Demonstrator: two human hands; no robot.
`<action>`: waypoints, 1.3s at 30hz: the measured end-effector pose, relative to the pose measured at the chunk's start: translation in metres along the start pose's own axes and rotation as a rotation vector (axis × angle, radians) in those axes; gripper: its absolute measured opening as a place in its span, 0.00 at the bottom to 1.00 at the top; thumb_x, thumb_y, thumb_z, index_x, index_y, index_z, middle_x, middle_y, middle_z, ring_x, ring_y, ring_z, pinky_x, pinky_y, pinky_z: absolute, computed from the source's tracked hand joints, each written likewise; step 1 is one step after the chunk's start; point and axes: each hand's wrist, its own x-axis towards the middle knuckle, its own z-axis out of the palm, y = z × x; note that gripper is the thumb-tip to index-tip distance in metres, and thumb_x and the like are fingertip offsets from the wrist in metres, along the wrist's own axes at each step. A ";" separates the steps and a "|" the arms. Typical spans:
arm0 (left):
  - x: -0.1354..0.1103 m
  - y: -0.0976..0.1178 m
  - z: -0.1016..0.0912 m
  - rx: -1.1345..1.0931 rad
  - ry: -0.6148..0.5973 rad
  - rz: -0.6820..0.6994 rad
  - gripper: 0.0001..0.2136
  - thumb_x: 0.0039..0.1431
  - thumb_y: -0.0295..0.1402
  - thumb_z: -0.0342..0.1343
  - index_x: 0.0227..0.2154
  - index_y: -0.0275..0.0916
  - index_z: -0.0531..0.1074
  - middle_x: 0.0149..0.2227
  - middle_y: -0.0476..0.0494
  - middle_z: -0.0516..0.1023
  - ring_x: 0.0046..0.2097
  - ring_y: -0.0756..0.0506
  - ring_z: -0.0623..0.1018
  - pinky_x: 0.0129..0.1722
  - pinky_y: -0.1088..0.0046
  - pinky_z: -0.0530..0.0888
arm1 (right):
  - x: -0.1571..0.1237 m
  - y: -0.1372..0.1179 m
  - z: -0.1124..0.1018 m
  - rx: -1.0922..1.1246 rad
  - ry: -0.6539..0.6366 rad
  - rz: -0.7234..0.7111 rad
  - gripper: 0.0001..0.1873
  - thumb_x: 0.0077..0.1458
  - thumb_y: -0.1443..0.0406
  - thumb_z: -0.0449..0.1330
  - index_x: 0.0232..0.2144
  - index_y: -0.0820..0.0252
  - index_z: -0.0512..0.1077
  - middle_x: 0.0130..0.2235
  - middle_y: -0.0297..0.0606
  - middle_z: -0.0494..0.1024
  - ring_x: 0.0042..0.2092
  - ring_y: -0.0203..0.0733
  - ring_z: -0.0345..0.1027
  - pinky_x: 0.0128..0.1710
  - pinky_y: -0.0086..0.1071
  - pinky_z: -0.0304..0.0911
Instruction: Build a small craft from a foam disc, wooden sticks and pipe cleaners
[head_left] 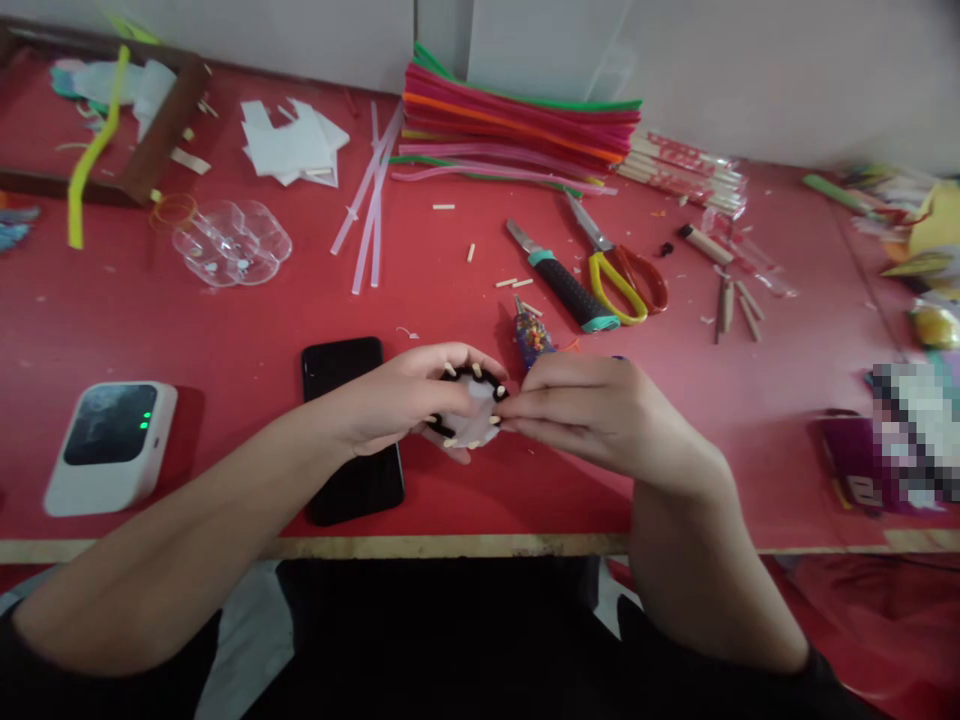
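A small round white craft piece [466, 428] sits in my left hand [420, 395], thumb pressed inside it and fingers curled round its far side. Short pale wooden pegs stand around its rim, and a black pipe cleaner [489, 378] winds between them. At the right edge of the rim, my right hand [592, 405] is closed in a pinch where the black strip meets the fingertips; the exact grip is partly hidden. Just beyond the right hand lies a colourful glittery tube with a pointed tip [532, 335]. Under my left wrist is a black phone [352, 490].
Behind the hands lie a teal-and-black handled knife [566, 285], scissors [619, 275] and cut stick pieces [514, 283]. Pipe cleaners [517, 115] are stacked at the back. A clear plastic palette [232, 243], a white device [112, 445] and a wooden tray [161, 135] are on the left.
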 end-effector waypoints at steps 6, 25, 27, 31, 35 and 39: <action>0.000 -0.001 -0.002 -0.033 -0.020 0.005 0.17 0.49 0.25 0.62 0.45 0.38 0.75 0.37 0.45 0.79 0.34 0.45 0.82 0.28 0.67 0.84 | 0.000 0.000 0.003 -0.071 0.002 -0.010 0.05 0.65 0.67 0.63 0.41 0.62 0.78 0.37 0.38 0.80 0.37 0.34 0.75 0.37 0.28 0.71; -0.002 0.001 -0.001 -0.136 -0.019 0.085 0.20 0.46 0.31 0.70 0.43 0.36 0.74 0.35 0.45 0.78 0.32 0.45 0.81 0.27 0.64 0.84 | 0.006 -0.005 0.010 -0.162 0.096 0.025 0.05 0.63 0.71 0.59 0.38 0.59 0.75 0.35 0.36 0.78 0.34 0.33 0.73 0.34 0.26 0.69; -0.003 0.002 -0.001 -0.114 0.004 0.093 0.22 0.44 0.30 0.73 0.43 0.36 0.74 0.35 0.46 0.78 0.32 0.46 0.80 0.27 0.65 0.84 | 0.006 -0.004 0.010 -0.150 0.123 0.010 0.06 0.63 0.71 0.60 0.39 0.58 0.75 0.36 0.35 0.79 0.35 0.34 0.74 0.35 0.27 0.71; -0.003 0.005 -0.002 -0.113 0.030 0.107 0.21 0.47 0.33 0.73 0.43 0.37 0.74 0.34 0.46 0.78 0.32 0.47 0.80 0.27 0.68 0.83 | 0.007 0.001 0.012 -0.073 0.189 0.000 0.06 0.62 0.67 0.64 0.43 0.57 0.76 0.39 0.38 0.81 0.38 0.37 0.76 0.38 0.32 0.74; -0.004 0.006 -0.003 -0.127 0.029 0.144 0.19 0.49 0.34 0.72 0.43 0.37 0.74 0.33 0.46 0.79 0.31 0.46 0.80 0.25 0.68 0.83 | 0.008 0.004 0.014 -0.007 0.267 0.009 0.09 0.60 0.66 0.67 0.43 0.59 0.77 0.39 0.40 0.82 0.39 0.39 0.77 0.40 0.34 0.75; -0.005 0.005 -0.001 -0.123 0.031 0.203 0.21 0.46 0.32 0.73 0.43 0.36 0.74 0.33 0.46 0.78 0.30 0.45 0.80 0.25 0.67 0.83 | 0.009 0.001 0.015 0.076 0.339 0.078 0.07 0.57 0.67 0.68 0.40 0.58 0.77 0.35 0.38 0.80 0.34 0.38 0.74 0.33 0.32 0.73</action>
